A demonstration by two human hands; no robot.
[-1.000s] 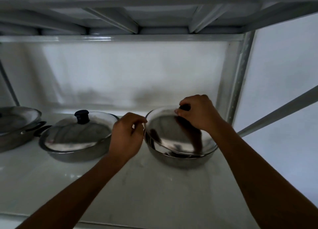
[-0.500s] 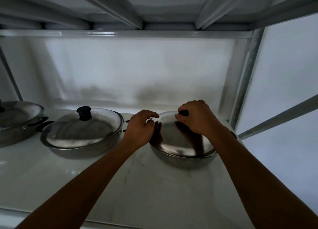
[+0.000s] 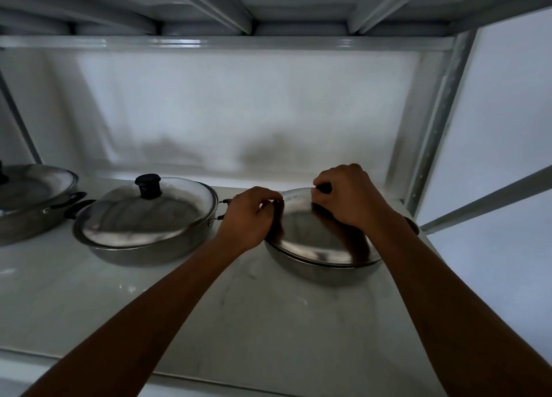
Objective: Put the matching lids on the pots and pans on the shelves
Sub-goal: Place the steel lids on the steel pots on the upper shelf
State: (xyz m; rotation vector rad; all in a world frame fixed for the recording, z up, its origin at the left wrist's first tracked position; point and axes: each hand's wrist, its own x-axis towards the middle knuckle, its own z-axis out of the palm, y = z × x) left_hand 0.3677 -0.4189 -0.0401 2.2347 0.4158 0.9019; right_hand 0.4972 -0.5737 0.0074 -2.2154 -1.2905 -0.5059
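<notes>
A shiny steel lid (image 3: 316, 235) lies on a steel pan (image 3: 325, 272) at the right of the white shelf (image 3: 209, 322). My right hand (image 3: 349, 196) grips the lid's dark knob, mostly hidden under the fingers. My left hand (image 3: 251, 217) pinches the lid's left rim. To the left stands a second pan (image 3: 140, 251) with its own lid (image 3: 146, 214) and black knob (image 3: 148, 185). A third lidded pan (image 3: 27, 196) sits at the far left, partly cut off.
The shelf above (image 3: 239, 42) hangs low over the pans. A metal upright (image 3: 433, 121) stands right behind the right pan, and a diagonal brace (image 3: 490, 196) runs to its right. Bare shelf surface lies in front of the pans.
The lid has come down from a tilt to lie flat on the right pan. My left hand has moved in to its left rim. The view has shifted slightly.
</notes>
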